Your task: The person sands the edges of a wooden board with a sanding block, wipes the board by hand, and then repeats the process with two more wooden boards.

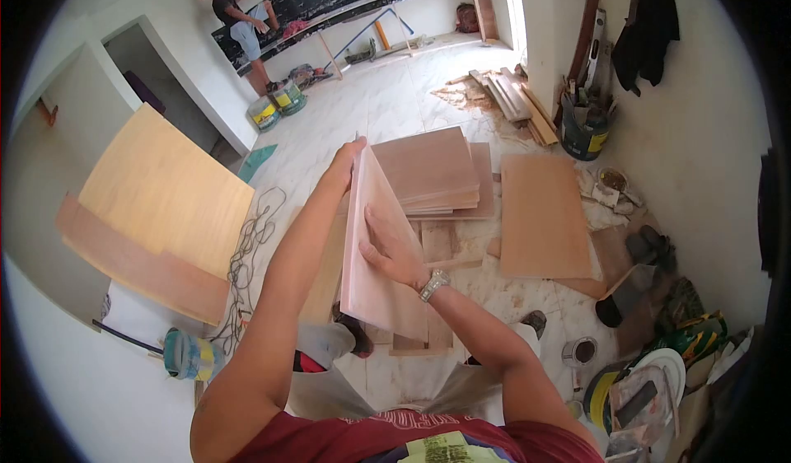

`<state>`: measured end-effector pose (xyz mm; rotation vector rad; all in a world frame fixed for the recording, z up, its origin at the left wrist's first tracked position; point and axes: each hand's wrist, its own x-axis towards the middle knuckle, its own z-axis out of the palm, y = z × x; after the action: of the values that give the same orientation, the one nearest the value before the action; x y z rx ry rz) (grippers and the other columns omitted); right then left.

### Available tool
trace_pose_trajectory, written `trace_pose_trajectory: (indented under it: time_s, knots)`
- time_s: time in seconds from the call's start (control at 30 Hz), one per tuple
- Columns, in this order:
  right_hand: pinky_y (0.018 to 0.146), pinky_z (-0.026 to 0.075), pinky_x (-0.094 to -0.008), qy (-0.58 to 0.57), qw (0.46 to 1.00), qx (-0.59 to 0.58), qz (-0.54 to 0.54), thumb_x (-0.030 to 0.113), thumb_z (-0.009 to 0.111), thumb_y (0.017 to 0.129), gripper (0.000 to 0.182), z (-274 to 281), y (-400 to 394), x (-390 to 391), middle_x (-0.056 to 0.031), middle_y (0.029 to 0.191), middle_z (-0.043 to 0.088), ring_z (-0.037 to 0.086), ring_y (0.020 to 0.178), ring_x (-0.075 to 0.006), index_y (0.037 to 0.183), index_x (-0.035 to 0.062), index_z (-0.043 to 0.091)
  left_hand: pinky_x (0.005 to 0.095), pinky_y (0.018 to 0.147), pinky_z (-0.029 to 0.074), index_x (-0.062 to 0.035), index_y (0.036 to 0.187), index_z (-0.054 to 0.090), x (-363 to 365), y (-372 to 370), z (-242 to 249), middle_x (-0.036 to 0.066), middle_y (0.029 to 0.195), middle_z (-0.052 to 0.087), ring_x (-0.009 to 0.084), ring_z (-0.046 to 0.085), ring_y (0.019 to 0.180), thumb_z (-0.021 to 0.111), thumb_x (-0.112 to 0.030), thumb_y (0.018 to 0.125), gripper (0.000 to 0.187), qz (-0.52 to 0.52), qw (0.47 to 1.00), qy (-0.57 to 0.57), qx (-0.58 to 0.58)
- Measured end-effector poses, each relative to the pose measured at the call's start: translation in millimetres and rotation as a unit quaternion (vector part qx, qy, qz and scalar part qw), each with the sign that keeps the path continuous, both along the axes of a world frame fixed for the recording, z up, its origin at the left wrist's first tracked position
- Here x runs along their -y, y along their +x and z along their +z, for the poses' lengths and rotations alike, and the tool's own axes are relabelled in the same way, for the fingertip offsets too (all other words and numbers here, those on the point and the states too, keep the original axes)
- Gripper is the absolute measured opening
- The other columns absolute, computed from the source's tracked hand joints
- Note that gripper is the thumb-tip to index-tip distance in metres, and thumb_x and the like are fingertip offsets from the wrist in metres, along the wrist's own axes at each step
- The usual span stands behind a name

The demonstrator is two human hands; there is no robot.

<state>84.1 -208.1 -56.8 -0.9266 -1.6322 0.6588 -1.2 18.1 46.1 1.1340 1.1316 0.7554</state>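
A pale wooden panel point(387, 273) is tilted up on its edge in front of me, its long narrow side facing left. At its far upper corner, my left hand point(348, 163) is closed around the edge, with its fingertips partly hidden. My right hand point(394, 253) lies against the panel's broad face, fingers stretched out and thumb apart; a watch point(434, 285) is on that wrist. Just beyond the panel rests a stack of flat wooden boards point(424, 166), supported on a low wooden base point(445, 245).
Another board point(544, 216) lies to the right, near a paint can point(579, 351) and a bucket of tools point(587, 129). Large sheets point(165, 208) lean at the left beside a tangled cord point(247, 249) and a bucket point(191, 354). A person point(241, 30) stands at the back left.
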Motion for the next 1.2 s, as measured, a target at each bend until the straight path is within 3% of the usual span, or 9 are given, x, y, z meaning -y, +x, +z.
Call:
trace_pose_trajectory:
  time_s: [0.17, 0.27, 0.4, 0.53, 0.63, 0.73, 0.87, 0.97, 1.2]
  knots:
    - [0.124, 0.014, -0.0400, 0.013, 0.999, -0.022, 0.018, 0.043, 0.050, 0.102, 0.078, -8.0, -6.1, -5.1, -0.0228, 0.164, 0.020, 0.018, 0.153, -0.0325, 0.156, -0.0044, 0.021, 0.0454, 0.090, 0.049, 0.0029, 0.124, 0.058, -1.5, -11.5, -20.1, 0.022, 0.118, 0.064, 0.0326, 0.062, 0.105, 0.064, -0.044, 0.091, 0.058, -0.017, 0.999, 0.046, -0.016]
    - [0.124, 0.014, -0.0409, 0.014, 0.999, -0.026, 0.019, 0.044, 0.050, 0.102, 0.079, -5.6, -2.8, -3.6, -0.0247, 0.164, 0.019, 0.016, 0.153, -0.0343, 0.156, -0.0063, 0.021, 0.0436, 0.090, 0.051, 0.0035, 0.127, 0.058, 46.6, -31.3, -31.8, 0.022, 0.114, 0.066, 0.0326, 0.065, 0.099, 0.063, -0.046, 0.092, 0.060, 0.003, 0.999, 0.038, 0.001]
    - [0.124, 0.014, -0.0428, 0.017, 0.999, -0.043, 0.026, 0.045, 0.051, 0.101, 0.082, -4.0, -4.9, -3.9, -0.0298, 0.161, 0.021, 0.018, 0.152, -0.0379, 0.153, -0.0106, 0.023, 0.0440, 0.093, 0.052, 0.0016, 0.136, 0.051, 175.5, -47.1, -8.7, 0.022, 0.126, 0.061, 0.0300, 0.061, 0.112, 0.060, -0.042, 0.096, 0.059, 0.025, 0.998, 0.018, 0.053]
    - [0.124, 0.015, -0.0429, 0.019, 0.999, -0.042, 0.020, 0.044, 0.051, 0.101, 0.080, -7.4, -7.5, -6.6, -0.0303, 0.160, 0.023, 0.020, 0.151, -0.0390, 0.153, -0.0106, 0.024, 0.0457, 0.095, 0.051, 0.0003, 0.140, 0.048, 152.5, -45.6, -5.1, 0.022, 0.130, 0.059, 0.0315, 0.060, 0.115, 0.061, -0.041, 0.096, 0.061, 0.003, 0.999, -0.010, 0.049]
    - [0.124, 0.015, -0.0402, 0.030, 1.000, 0.002, 0.002, 0.041, 0.050, 0.103, 0.074, -15.1, -2.7, -10.3, -0.0212, 0.164, 0.023, 0.017, 0.153, -0.0322, 0.156, -0.0027, 0.024, 0.0456, 0.094, 0.051, 0.0036, 0.132, 0.054, 60.6, -24.4, -16.6, 0.024, 0.125, 0.062, 0.0337, 0.063, 0.108, 0.060, -0.041, 0.096, 0.058, 0.008, 0.999, 0.011, 0.033]
    - [0.124, 0.016, -0.0407, 0.023, 1.000, -0.015, 0.006, 0.039, 0.051, 0.103, 0.072, -9.3, -4.0, -4.8, -0.0216, 0.163, 0.024, 0.020, 0.153, -0.0327, 0.156, -0.0027, 0.025, 0.0487, 0.093, 0.051, 0.0026, 0.132, 0.053, -3.0, -8.6, -10.5, 0.025, 0.126, 0.060, 0.0346, 0.061, 0.110, 0.063, -0.042, 0.094, 0.059, -0.019, 1.000, 0.008, -0.011]
    - [0.123, 0.017, -0.0412, 0.030, 0.999, -0.013, -0.001, 0.039, 0.051, 0.103, 0.072, -9.3, -4.8, -5.2, -0.0219, 0.163, 0.025, 0.021, 0.152, -0.0335, 0.155, -0.0028, 0.026, 0.0513, 0.092, 0.051, 0.0023, 0.133, 0.052, -13.8, -2.3, -12.9, 0.025, 0.126, 0.060, 0.0356, 0.061, 0.110, 0.064, -0.041, 0.094, 0.059, -0.020, 1.000, 0.007, -0.012]
    - [0.124, 0.016, -0.0421, 0.032, 0.999, -0.018, 0.000, 0.040, 0.051, 0.102, 0.074, -8.4, -3.5, -6.6, -0.0245, 0.162, 0.024, 0.021, 0.151, -0.0357, 0.155, -0.0043, 0.025, 0.0450, 0.091, 0.052, 0.0053, 0.127, 0.058, 22.5, -10.2, -11.6, 0.026, 0.120, 0.064, 0.0342, 0.064, 0.105, 0.061, -0.043, 0.095, 0.057, 0.008, 0.999, 0.036, -0.004]
    - [0.123, 0.016, -0.0444, 0.028, 0.999, -0.027, 0.011, 0.043, 0.050, 0.101, 0.079, -8.1, -5.9, -5.4, -0.0297, 0.160, 0.022, 0.022, 0.150, -0.0408, 0.154, -0.0082, 0.023, 0.0449, 0.098, 0.051, -0.0007, 0.133, 0.057, 160.3, -58.3, -13.0, 0.018, 0.126, 0.064, 0.0307, 0.064, 0.110, 0.054, -0.046, 0.101, 0.056, 0.019, 0.998, -0.041, 0.050]
